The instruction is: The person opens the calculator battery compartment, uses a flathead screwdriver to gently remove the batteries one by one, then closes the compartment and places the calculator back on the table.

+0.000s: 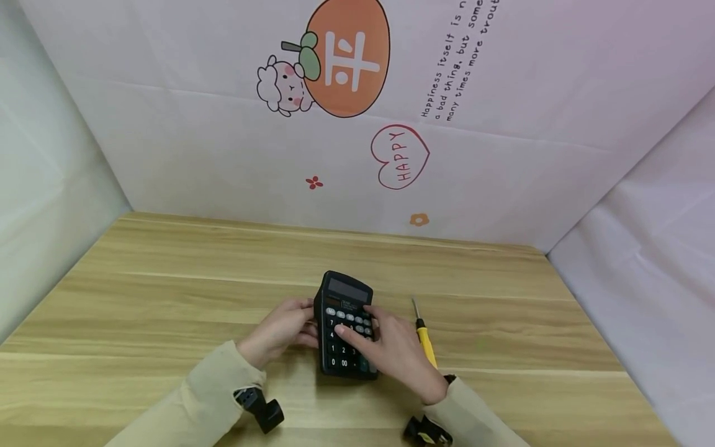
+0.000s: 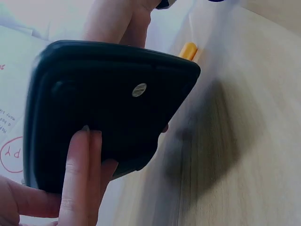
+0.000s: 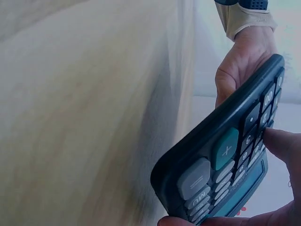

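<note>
A black calculator (image 1: 342, 354) with a dark display is held tilted above the wooden table. My left hand (image 1: 282, 332) holds it along the left side. In the left wrist view, two of that hand's fingers lie on the black back, which carries a small round sticker (image 2: 139, 90). My right hand (image 1: 393, 347) grips the right side, its thumb on the number keys and its fingers at the edge. The right wrist view brings the green plus key (image 3: 226, 149) close. A screwdriver (image 1: 426, 344) with a yellow handle lies right of the calculator, partly behind my right hand.
The wooden table (image 1: 184, 279) reaches back to a white printed backdrop (image 1: 223, 155). White cloth (image 1: 642, 236) hangs at the right side, with more at the left. Black wrist cameras (image 1: 261, 410) sit at both cuffs.
</note>
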Motion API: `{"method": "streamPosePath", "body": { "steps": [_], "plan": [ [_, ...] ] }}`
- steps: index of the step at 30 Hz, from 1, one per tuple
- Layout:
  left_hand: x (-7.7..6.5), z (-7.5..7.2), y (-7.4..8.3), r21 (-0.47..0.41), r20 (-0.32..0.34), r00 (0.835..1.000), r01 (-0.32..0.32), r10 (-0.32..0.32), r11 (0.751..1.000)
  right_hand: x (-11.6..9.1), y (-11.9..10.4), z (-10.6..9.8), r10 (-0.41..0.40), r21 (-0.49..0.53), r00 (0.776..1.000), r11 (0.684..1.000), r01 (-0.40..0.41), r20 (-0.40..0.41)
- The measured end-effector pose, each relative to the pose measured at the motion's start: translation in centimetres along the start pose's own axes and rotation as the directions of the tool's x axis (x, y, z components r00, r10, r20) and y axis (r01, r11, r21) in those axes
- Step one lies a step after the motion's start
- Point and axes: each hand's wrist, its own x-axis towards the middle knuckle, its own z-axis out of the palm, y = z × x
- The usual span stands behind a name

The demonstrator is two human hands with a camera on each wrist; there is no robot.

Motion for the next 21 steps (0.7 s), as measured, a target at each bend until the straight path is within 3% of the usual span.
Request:
{"method": "streamPosePath", "body": {
  "steps": [12, 21],
  "plan": [
    [-0.1, 0.7, -0.3, -0.010, 0.049, 0.998, -0.026, 0.026, 1.000, -0.3, -0.5, 0.0, 0.017, 0.160, 0.999, 0.987, -0.022, 0.031],
    [-0.3, 1.3, -0.5, 0.011, 0.039, 0.999, 0.012, -0.012, 1.000, -0.4, -0.4, 0.2, 0.002, 0.259, 0.999, 0.966, -0.014, 0.046]
  ]
}}
